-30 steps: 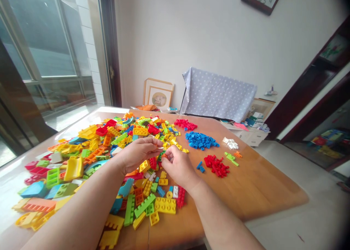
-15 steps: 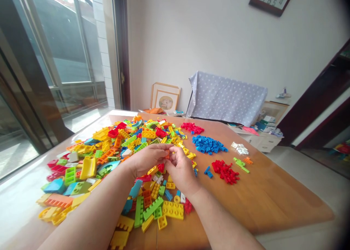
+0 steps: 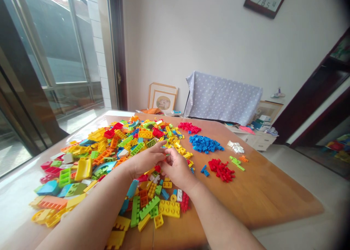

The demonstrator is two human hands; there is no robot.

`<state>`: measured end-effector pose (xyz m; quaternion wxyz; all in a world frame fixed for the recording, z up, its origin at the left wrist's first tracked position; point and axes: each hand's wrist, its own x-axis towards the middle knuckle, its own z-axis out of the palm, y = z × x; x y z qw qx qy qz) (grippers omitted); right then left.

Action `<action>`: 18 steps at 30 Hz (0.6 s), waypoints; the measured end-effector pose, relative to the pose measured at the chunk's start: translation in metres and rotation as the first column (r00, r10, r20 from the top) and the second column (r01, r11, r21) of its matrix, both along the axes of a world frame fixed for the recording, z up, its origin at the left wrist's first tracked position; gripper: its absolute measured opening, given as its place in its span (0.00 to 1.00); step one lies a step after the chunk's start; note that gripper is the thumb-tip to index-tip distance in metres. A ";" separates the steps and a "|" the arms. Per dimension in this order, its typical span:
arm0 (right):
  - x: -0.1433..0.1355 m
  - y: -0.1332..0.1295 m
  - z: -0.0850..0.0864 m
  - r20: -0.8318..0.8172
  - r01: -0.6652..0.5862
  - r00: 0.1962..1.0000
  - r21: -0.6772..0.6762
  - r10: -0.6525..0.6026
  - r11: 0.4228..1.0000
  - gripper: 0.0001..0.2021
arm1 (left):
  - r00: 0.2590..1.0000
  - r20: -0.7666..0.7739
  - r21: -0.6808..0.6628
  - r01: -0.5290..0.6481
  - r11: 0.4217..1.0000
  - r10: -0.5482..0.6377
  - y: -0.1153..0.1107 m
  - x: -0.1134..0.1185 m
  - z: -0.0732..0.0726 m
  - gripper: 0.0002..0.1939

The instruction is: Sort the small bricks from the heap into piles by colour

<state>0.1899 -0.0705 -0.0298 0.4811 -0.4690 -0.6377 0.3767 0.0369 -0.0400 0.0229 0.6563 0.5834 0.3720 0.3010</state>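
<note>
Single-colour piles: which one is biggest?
The blue pile, with the crimson pile behind it and the red pile in front. It spreads wider than either, and the white pile is clearly smaller.

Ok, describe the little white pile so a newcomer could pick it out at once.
On the wooden table, look right of the big mixed heap of bricks to the blue pile. The white pile lies just right of that, beyond the lime-green pieces. It alone is white, while its neighbouring groups are all coloured.
</note>
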 end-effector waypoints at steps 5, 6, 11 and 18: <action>0.002 -0.001 0.004 -0.159 -0.070 0.986 -0.122 0.050 0.990 0.10 | 0.999 -0.033 0.062 0.023 0.998 -0.021 0.001 -0.002 0.000 0.42; 0.001 -0.001 0.005 -0.165 -0.070 0.985 -0.129 0.048 0.989 0.10 | 0.998 -0.050 0.077 0.036 0.996 -0.033 0.002 -0.003 -0.001 0.42; -0.002 -0.003 0.002 -0.031 -0.006 1.000 -0.053 0.004 0.999 0.10 | 0.982 -0.183 0.179 0.078 0.981 -0.045 0.002 -0.003 -0.002 0.42; -0.003 -0.003 0.004 -0.183 -0.048 0.983 -0.101 0.029 0.994 0.12 | 0.993 -0.120 0.171 0.011 0.985 0.010 -0.004 -0.004 0.009 0.44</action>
